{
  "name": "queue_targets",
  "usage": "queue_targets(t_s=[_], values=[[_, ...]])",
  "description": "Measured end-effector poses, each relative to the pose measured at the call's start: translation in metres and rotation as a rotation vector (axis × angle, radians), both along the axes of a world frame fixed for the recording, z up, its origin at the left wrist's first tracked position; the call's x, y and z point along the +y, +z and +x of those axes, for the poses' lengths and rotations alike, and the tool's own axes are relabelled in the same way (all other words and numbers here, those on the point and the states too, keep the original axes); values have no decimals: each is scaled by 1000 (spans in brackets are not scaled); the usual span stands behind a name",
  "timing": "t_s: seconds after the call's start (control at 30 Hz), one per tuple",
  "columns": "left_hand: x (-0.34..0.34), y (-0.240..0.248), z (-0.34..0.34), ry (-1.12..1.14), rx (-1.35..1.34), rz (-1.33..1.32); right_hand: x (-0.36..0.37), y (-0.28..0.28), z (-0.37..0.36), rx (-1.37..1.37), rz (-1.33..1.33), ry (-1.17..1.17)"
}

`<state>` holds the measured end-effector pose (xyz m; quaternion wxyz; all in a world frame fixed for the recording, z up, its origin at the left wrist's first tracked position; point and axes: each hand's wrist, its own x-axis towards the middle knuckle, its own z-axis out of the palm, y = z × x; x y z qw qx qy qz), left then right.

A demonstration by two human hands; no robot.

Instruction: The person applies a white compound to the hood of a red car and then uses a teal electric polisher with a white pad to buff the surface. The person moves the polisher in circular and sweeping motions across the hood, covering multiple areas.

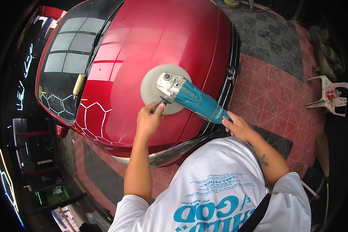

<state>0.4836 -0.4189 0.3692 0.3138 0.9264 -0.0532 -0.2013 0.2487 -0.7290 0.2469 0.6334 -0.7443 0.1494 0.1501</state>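
Note:
A teal car polisher [199, 98] with a silver metal head lies across the red car hood [143, 50]. Under its head, a round whitish pad [152, 83] rests on the paint. My left hand [147, 123] is closed round the black side handle [163, 103]. At the polisher's rear end, my right hand [237, 125] grips the body, thumb along the top; some of its fingers are hidden beneath. A hazy film covers the hood around the pad, while the part nearer the windshield reflects lights sharply.
On the windshield [65, 50] by the wiper stands a cream bottle [79, 85]. A white plastic chair [328, 94] with a small red-capped bottle is at the right, on red and grey floor tiles [270, 100]. A broom [321, 152] stands below it.

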Motion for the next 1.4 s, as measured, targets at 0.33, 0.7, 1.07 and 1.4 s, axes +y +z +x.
queue_targets(t_s=[0.33,0.7,1.07,1.4], values=[[44,-10,-30,44,19,-36,37,-4,-23,25,-47,14],[105,-13,-79,99,1,-32,88,-5,-51,14,-80,66],[226,-27,-86,266,-47,-268,155,25,-8,-91,-190,354],[187,-17,0,189,-78,-283,121,29,56,-277,-140,326]])
